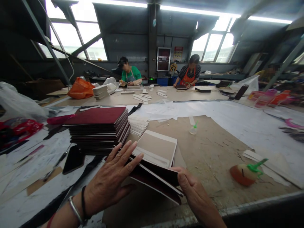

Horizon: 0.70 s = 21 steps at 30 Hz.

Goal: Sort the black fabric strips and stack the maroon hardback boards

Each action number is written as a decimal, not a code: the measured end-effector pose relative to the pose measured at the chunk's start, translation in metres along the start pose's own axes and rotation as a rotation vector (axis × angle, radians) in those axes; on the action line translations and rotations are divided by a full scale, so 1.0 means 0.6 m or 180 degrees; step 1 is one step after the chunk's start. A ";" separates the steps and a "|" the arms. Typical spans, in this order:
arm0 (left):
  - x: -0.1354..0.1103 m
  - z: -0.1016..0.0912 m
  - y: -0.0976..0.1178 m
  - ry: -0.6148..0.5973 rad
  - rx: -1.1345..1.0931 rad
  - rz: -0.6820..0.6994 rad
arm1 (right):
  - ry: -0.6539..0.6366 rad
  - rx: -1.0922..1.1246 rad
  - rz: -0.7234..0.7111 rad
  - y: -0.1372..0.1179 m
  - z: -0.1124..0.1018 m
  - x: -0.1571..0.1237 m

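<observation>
A dark maroon folded cover point(159, 179) with pale edges lies tilted before me, its two boards slightly apart. My right hand point(193, 188) pinches its right end, thumb on top. Fingers stretched out, my left hand point(116, 172) rests on the cover's left end without gripping it. Just behind is a beige board with a white border point(158, 147), partly hidden by the cover and my left fingers. A tall stack of maroon covers point(99, 128) stands to the left. White strips point(137, 125) lie fanned out beside that stack.
A phone point(73, 160) lies left of my left hand. On the right sits a green-capped bottle of brown liquid point(242, 174); a smaller green-tipped bottle point(193, 129) stands farther back. Across the table, a person in green point(135, 74) and one in an orange apron point(190, 76) work.
</observation>
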<state>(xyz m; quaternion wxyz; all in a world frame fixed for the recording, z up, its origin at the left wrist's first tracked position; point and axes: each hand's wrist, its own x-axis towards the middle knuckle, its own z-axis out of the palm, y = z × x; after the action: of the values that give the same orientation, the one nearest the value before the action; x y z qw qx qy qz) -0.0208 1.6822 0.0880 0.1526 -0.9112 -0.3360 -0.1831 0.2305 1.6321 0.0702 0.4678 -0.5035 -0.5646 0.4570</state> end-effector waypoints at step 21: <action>-0.013 -0.001 -0.007 -0.0018 -0.0330 0.0058 | -0.0048 -0.0236 -0.0020 -0.023 0.012 -0.024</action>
<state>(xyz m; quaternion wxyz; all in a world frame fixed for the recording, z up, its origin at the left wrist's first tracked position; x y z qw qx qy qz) -0.0296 1.6808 0.0857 0.1059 -0.9215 -0.3181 -0.1962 0.2225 1.6166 0.0816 0.4460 -0.5152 -0.5863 0.4381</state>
